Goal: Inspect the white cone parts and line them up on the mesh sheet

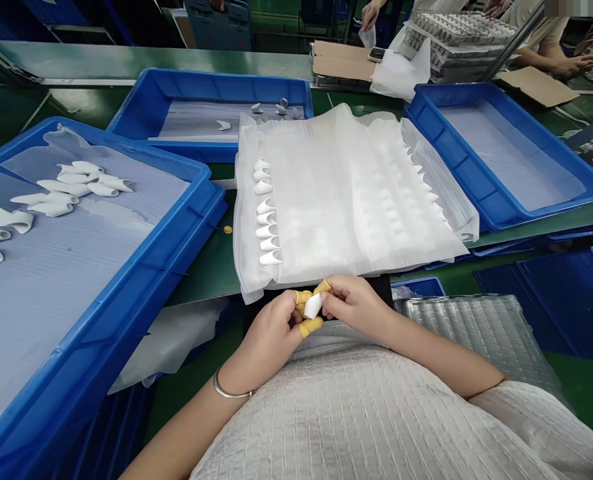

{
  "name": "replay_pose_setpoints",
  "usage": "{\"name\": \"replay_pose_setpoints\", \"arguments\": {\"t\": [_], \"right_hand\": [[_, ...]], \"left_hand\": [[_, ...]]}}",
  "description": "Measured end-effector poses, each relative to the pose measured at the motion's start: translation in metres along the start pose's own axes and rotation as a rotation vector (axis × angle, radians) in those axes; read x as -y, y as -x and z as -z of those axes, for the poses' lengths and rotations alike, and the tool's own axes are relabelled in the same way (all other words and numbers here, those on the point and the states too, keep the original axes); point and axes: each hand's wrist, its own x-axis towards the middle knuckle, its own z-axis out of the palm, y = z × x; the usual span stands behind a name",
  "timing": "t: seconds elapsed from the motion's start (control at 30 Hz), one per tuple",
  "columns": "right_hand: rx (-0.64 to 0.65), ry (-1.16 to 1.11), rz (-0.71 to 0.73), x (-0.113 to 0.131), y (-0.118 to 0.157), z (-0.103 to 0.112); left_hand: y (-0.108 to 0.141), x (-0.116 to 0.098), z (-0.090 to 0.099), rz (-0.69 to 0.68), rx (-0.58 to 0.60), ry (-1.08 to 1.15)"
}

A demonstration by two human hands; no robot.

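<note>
Close to my body, a small smooth white piece (313, 307) is pinched between the fingers of both hands. My left hand (271, 330), with yellow finger cots on its fingertips and a bangle at the wrist, grips it from the left. From the right, my right hand (356, 303) has its fingertips on it; a yellow cot covers one finger. Just beyond lies a stack of white foam sheeting (321, 220). Along its left edge, a column of white hollow pieces (267, 231) pokes out. More white hollow, pointed pieces (61, 188) lie in the left blue tray (171, 230).
A blue tray (216, 150) at the back holds several small pieces. Another lined blue tray (456, 157) stands right. Clear ribbed plastic trays (476, 327) lie beside my right arm. Across the bench are cardboard (343, 60), stacked filled trays (456, 40) and other people's hands.
</note>
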Motion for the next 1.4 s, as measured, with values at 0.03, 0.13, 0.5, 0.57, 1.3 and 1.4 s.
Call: {"name": "replay_pose_setpoints", "arguments": {"t": [0.03,0.13,0.5,0.57,1.3,1.4], "right_hand": [[-0.005,0.014,0.006,0.0004,-0.0001,0.0001],[0.006,0.043,0.015,0.0001,-0.0006,0.0005],[0.042,0.077,0.031,0.002,-0.0019,0.0026],[0.057,0.026,0.01,0.0015,-0.0022,0.0032],[0.034,0.178,0.041,0.006,0.0006,0.0033],[0.095,-0.068,-0.063,0.0,-0.0028,0.0039]], "left_hand": [[0.0,-0.0002,0.0001,-0.004,-0.005,-0.01],[0.0,-0.0003,0.0002,-0.019,-0.007,-0.02],[0.0009,0.003,-0.0011,0.027,0.048,0.049],[0.0011,0.003,-0.001,0.056,0.076,0.122],[0.0018,0.0027,-0.003,0.044,0.084,0.036],[0.0022,0.0037,-0.0036,0.09,0.119,0.185]]}}
